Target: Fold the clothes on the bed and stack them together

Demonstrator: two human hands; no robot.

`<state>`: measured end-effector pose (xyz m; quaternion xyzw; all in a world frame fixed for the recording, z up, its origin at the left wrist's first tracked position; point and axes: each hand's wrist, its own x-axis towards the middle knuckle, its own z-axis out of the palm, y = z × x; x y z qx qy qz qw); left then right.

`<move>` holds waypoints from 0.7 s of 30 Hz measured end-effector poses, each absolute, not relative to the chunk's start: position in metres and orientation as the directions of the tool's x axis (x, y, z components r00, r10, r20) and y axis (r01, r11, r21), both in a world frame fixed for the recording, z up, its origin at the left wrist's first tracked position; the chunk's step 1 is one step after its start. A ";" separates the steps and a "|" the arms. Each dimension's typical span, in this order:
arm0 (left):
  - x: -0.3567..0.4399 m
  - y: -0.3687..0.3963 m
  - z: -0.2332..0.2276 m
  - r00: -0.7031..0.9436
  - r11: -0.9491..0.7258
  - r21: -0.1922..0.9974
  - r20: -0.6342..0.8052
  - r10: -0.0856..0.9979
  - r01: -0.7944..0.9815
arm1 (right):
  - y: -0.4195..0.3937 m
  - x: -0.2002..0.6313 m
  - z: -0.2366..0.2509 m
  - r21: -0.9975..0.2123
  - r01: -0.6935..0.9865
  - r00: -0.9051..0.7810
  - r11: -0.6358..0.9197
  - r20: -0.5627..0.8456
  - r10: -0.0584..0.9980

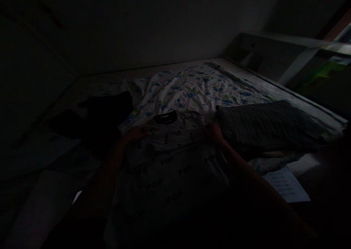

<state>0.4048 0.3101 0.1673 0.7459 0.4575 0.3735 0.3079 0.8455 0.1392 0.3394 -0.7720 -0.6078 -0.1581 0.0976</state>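
A light grey shirt (170,161) printed with dark "POP" lettering lies spread on the bed in front of me. Its dark-lined neck opening faces the far side, and a fold of cloth runs across just below the collar. My left hand (138,132) is closed on the shirt at the left end of that fold. At the right end, my right hand (213,132) grips the cloth in the same way. Both hands are dim, and the fingertips are hard to make out. The near part of the shirt fades into shadow.
The bed carries a rumpled white sheet (189,84) with blue and green flowers. Dark clothing (106,117) lies at left, and a grey cable-knit garment (263,124) at right. Near it is a printed paper sheet (286,185). A pale ledge (290,40) stands behind at right. The room is very dark.
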 end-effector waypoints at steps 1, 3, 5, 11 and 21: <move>0.404 0.308 0.165 0.270 -0.405 0.792 0.310 0.911 0.456 | 0.138 0.841 0.338 0.047 0.963 0.236 -0.264 0.317 0.919; 0.401 0.301 0.156 0.263 -0.436 0.770 0.350 0.899 0.466 | 0.136 0.834 0.333 0.068 0.953 0.275 -0.295 0.210 0.938; 0.398 0.289 0.146 0.312 -0.467 0.743 0.353 0.882 0.479 | 0.135 0.830 0.331 0.093 0.958 0.256 -0.271 0.146 0.956; 0.392 0.258 0.120 0.367 -0.434 0.749 0.271 0.890 0.501 | 0.136 0.843 0.351 0.079 0.955 0.269 -0.285 0.167 0.948; 0.392 0.287 0.147 0.413 -0.351 0.726 0.102 0.905 0.591 | 0.132 0.847 0.350 0.089 0.928 0.346 -0.362 0.156 0.925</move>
